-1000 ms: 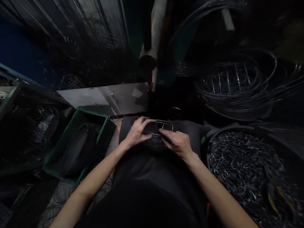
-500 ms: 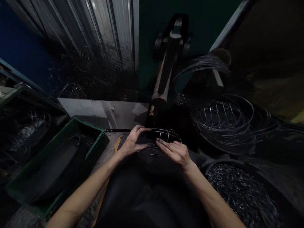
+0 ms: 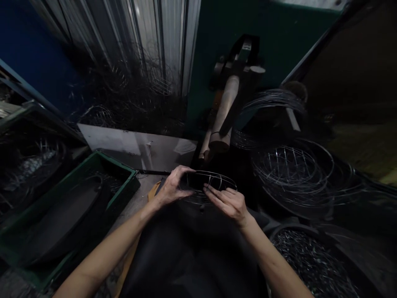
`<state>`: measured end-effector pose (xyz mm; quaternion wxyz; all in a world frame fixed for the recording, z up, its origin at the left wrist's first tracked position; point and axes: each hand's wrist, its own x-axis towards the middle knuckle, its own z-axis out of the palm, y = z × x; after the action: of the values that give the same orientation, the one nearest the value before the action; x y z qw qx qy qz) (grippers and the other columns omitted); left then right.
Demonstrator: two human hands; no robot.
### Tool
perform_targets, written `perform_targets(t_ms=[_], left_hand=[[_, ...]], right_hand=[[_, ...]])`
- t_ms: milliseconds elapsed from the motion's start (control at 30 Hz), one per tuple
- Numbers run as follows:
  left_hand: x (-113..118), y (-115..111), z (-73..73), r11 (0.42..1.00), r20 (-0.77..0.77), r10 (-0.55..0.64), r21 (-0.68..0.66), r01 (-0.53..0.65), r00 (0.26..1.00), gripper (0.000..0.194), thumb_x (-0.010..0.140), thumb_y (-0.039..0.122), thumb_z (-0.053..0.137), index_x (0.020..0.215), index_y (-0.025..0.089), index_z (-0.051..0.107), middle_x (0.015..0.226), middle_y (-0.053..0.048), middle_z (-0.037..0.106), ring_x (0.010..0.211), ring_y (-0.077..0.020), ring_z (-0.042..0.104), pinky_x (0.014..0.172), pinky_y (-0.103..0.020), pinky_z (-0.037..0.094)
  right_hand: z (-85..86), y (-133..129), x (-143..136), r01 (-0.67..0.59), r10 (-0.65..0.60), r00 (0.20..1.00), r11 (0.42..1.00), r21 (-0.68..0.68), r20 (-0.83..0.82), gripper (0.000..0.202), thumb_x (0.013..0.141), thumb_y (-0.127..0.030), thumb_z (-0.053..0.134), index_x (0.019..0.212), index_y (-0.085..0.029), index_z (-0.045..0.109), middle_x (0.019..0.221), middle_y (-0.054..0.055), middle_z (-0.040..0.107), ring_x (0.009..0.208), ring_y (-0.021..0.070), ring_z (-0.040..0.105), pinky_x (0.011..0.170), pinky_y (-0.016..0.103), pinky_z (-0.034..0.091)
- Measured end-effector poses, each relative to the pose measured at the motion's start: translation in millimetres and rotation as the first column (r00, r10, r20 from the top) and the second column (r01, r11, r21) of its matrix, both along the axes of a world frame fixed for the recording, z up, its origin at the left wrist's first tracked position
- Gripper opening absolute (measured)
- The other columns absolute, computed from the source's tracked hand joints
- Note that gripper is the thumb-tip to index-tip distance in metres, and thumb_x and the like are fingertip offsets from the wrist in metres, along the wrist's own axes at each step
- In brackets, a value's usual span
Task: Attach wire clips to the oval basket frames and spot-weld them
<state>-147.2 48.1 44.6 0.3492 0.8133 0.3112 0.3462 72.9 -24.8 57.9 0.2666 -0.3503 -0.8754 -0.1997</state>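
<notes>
Above my dark lap, both hands hold a round wire frame (image 3: 214, 174) made of thin bright rings and short cross wires. My left hand (image 3: 173, 186) grips its left rim, thumb below and fingers above. On the right side, my right hand (image 3: 228, 200) is closed on the frame, its index finger reaching inward to the cross wires. Part of the lower rings hides behind the right fingers. Just beyond the frame, a machine with thick cylindrical arms (image 3: 228, 107) points down towards me.
To the left lies a green crate (image 3: 133, 178) with a dark oval tub in it. Round wire grids (image 3: 288, 165) are piled at right, above a tub of short metal pieces (image 3: 313, 256). A wire coil (image 3: 276, 99) hangs beside the machine. A pale panel (image 3: 133, 145) stands behind.
The view has shifted, so the machine appears lower and further right. Both hands keep their hold on the wire frame, with hardly any movement of the fingers.
</notes>
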Motion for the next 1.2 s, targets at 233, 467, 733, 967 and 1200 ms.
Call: perform_targets(t_ms=[233, 467, 733, 967, 1200], left_hand=[[1, 6, -8.0, 0.997, 0.059, 0.018, 0.075, -0.022, 0.998, 0.049, 0.067, 0.023, 0.072, 0.110, 0.020, 0.050, 0.108, -0.007, 0.056, 0.103, -0.0216, 0.055, 0.090, -0.037, 0.046], [1, 10, -9.3, 0.996, 0.092, 0.019, 0.090, -0.027, 0.996, 0.049, 0.067, 0.023, 0.073, 0.111, 0.020, 0.051, 0.108, -0.008, 0.057, 0.104, -0.0227, 0.056, 0.090, -0.038, 0.046], [0, 15, -5.6, 0.995, 0.124, 0.023, 0.092, -0.035, 0.992, 0.048, 0.066, 0.021, 0.073, 0.109, 0.019, 0.052, 0.108, -0.009, 0.057, 0.103, -0.0224, 0.057, 0.089, -0.038, 0.048], [3, 22, -7.0, 0.990, 0.145, 0.002, 0.138, -0.022, 0.989, 0.046, 0.067, 0.023, 0.072, 0.108, 0.018, 0.051, 0.106, -0.010, 0.057, 0.102, -0.0223, 0.057, 0.087, -0.037, 0.049], [9, 24, -10.4, 0.985, 0.169, 0.010, 0.169, -0.039, 0.986, 0.045, 0.068, 0.025, 0.071, 0.108, 0.018, 0.052, 0.106, -0.010, 0.057, 0.101, -0.0219, 0.057, 0.088, -0.037, 0.048]], right_hand=[[-3.0, 4, 3, 0.007, -0.008, 1.000, 1.000, -0.010, -0.008, 0.039, 0.081, -0.006, 0.056, 0.119, -0.015, 0.058, 0.115, 0.008, 0.064, 0.061, 0.0050, 0.056, 0.055, 0.024, 0.040], [-5.3, 8, 4, -0.012, 0.011, 1.000, 0.999, -0.043, -0.018, 0.034, 0.082, -0.006, 0.056, 0.115, -0.012, 0.059, 0.116, 0.009, 0.063, 0.063, 0.0055, 0.057, 0.056, 0.024, 0.041], [-9.3, 17, 6, -0.026, 0.025, 1.000, 0.998, -0.049, -0.014, 0.037, 0.080, -0.006, 0.058, 0.116, -0.013, 0.058, 0.118, 0.008, 0.062, 0.062, 0.0054, 0.056, 0.056, 0.024, 0.040], [-7.1, 23, 7, -0.032, 0.031, 0.999, 0.999, -0.025, -0.013, 0.034, 0.080, -0.006, 0.057, 0.114, -0.013, 0.059, 0.116, 0.009, 0.063, 0.061, 0.0053, 0.056, 0.055, 0.024, 0.040], [-11.9, 29, 15, -0.029, 0.029, 1.000, 0.999, 0.025, -0.005, 0.033, 0.080, -0.006, 0.059, 0.112, -0.017, 0.061, 0.114, 0.007, 0.065, 0.060, 0.0045, 0.056, 0.056, 0.022, 0.042]])
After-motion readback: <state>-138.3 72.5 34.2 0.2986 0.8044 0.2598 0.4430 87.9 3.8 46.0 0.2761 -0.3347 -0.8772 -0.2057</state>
